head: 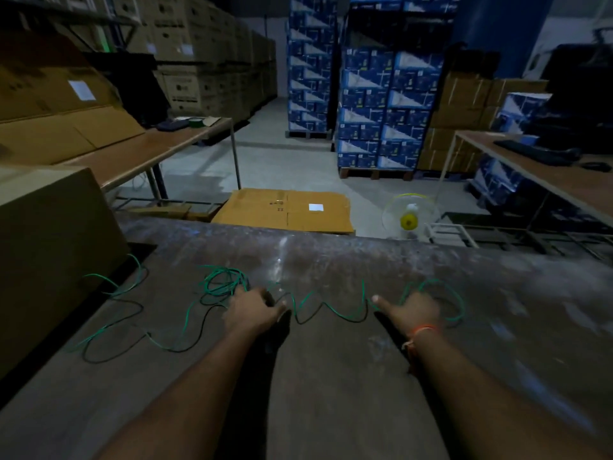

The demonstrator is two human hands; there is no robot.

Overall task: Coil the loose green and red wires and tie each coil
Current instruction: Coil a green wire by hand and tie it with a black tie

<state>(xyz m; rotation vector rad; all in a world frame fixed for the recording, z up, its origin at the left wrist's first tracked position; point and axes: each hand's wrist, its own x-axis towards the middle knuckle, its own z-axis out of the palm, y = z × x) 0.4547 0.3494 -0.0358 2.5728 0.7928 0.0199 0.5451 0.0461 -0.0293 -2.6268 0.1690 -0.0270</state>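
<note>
A long green wire point(335, 312) zigzags over the dusty table point(331, 376) between my two hands. It bunches into a loose tangle point(224, 282) at the left and forms a loop point(456, 305) at the right. A darker wire point(109, 358), its colour unclear in the dim light, trails beside it at the left. My left hand point(252, 312) grips the wires just right of the tangle, fingers curled down. My right hand point(413, 310) holds the green loop, thumb stretched left onto the wire.
A big cardboard box point(49, 260) stands on the table's left, with wire ends running to it. Beyond the far edge, on the floor, lie a flat carton point(288, 210) and a small fan point(409, 215). Side tables and stacked boxes surround the area.
</note>
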